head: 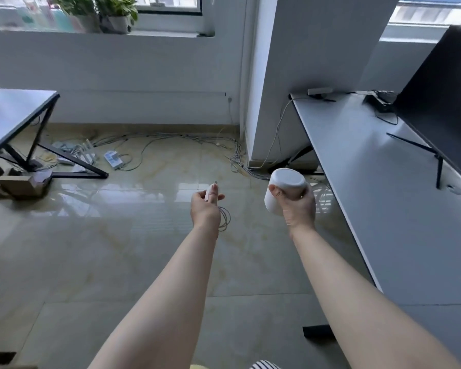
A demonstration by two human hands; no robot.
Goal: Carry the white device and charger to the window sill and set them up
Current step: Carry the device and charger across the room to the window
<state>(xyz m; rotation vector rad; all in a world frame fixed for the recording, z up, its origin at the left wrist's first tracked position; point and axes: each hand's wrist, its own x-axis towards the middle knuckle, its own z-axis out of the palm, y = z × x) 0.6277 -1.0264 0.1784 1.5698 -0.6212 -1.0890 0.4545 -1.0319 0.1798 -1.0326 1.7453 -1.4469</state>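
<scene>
The right hand was closed around the white device, a round cup-like body held tilted in the air above the tiled floor, just beside the edge of the grey desk. The left hand was closed on the charger, whose plug end stuck out above the fingers while its thin cable hung in a loop under the hand. The sill, with potted plants on it, was well apart from both hands, across the floor where many loose wires lay.

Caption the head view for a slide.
Walking toward the window sill: right hand grips the white device, left hand holds the charger.
</scene>
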